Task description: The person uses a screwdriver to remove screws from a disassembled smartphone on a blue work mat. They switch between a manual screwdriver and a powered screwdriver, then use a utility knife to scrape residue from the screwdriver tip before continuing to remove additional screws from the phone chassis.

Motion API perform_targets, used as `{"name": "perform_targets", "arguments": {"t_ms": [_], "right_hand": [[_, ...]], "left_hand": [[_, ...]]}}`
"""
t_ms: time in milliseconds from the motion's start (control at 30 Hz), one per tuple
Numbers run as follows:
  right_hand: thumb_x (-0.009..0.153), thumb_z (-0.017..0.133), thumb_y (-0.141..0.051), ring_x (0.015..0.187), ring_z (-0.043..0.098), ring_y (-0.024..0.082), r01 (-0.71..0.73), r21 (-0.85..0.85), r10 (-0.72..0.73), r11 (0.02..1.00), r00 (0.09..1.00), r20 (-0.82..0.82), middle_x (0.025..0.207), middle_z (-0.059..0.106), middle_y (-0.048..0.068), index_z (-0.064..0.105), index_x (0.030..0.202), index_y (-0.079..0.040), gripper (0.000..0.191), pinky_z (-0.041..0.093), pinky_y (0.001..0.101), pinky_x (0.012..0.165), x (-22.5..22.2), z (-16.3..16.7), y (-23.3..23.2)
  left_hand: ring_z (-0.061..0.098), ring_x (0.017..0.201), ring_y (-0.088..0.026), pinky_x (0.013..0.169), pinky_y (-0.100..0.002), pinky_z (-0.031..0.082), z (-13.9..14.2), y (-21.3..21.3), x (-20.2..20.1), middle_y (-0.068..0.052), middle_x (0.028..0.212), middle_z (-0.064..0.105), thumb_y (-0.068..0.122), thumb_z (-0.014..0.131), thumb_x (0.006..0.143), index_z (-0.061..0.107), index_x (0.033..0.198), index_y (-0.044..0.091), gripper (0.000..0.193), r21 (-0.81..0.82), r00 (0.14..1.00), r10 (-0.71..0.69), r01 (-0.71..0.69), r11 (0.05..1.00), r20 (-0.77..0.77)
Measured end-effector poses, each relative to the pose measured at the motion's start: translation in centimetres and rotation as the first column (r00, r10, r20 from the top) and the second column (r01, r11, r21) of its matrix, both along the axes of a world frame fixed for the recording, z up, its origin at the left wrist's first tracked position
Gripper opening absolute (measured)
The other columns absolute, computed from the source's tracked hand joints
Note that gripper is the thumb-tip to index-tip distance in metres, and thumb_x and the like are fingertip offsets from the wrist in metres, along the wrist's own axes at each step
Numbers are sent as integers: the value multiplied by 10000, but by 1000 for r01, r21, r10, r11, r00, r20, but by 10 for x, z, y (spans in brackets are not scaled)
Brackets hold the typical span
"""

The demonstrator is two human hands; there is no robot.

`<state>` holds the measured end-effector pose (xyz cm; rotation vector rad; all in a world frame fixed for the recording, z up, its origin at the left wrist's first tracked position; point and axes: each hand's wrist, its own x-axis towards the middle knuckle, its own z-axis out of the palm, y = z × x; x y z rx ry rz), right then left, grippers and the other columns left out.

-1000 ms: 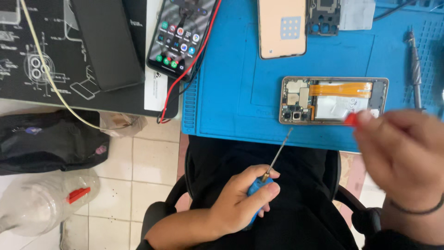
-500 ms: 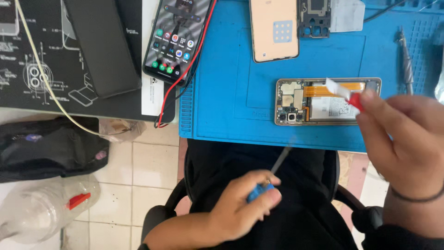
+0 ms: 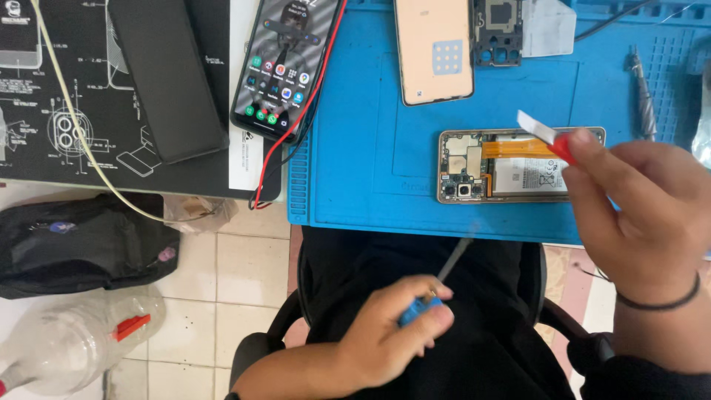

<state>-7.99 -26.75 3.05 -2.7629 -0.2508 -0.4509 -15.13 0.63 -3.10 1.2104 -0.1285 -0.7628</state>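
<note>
Pry tool (image 3: pixel 546 136) now raised, tip up-left.

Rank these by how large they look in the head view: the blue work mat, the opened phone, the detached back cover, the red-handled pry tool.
1. blue work mat
2. opened phone and detached back cover: look alike, unranked
3. red-handled pry tool, partly hidden by the right hand

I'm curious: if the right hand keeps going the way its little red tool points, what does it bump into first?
Probably the open phone. The right hand aims its red tool up-left over it; height above it is unclear.
</note>
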Motion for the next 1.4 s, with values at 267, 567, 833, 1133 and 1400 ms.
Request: {"name": "perform_targets", "arguments": {"t_ms": [267,567,833,1133,1400], "right_hand": [[729,857,-160,510,543,209,-399,-16,399,917,917,-12,702,643,58,812,952,-140,229,402,357,453,-29,-9,10],[1069,712,-140,785,605,156,-46,-182,46,982,999,-3,970,648,45,724,1384,-121,315,445,241,707,20,-22,-48],[966,802,-133,773,580,207,-257,-390,301,884,952,55,939,718,38,805,1171,-150,206,450,378,858,70,4,-20],[886,734,-116,989,760,186,3,816,541,578,748,-385,1078,793,91,738,1062,-12,204,603,311,871,2,4,28],[936,729,-53,931,759,183,28,938,625,346,738,-253,997,781,113,727,995,0,79,615,294,811,-7,-27,35]], "left_hand": [[618,689,-82,570,-248,520,-10,-4,0,-33,866,602,266,623,1028,572,1303,39,360,-38,937,52,-69,997,-347],[633,712,-96,615,-261,548,-9,4,6,-41,896,602,240,640,1007,557,1313,49,371,-57,939,-21,2,998,-344],[634,734,-98,628,-266,550,-5,4,12,-44,906,595,249,644,1024,558,1320,39,373,-99,936,-111,83,992,-334],[640,759,-114,642,-275,546,-5,7,11,-63,908,606,230,633,1050,547,1339,40,357,-169,938,-131,79,982,-322],[652,805,-139,690,-293,551,-12,17,5,-80,934,614,205,587,1094,529,1367,52,318,-300,892,-247,135,944,-378]]}}
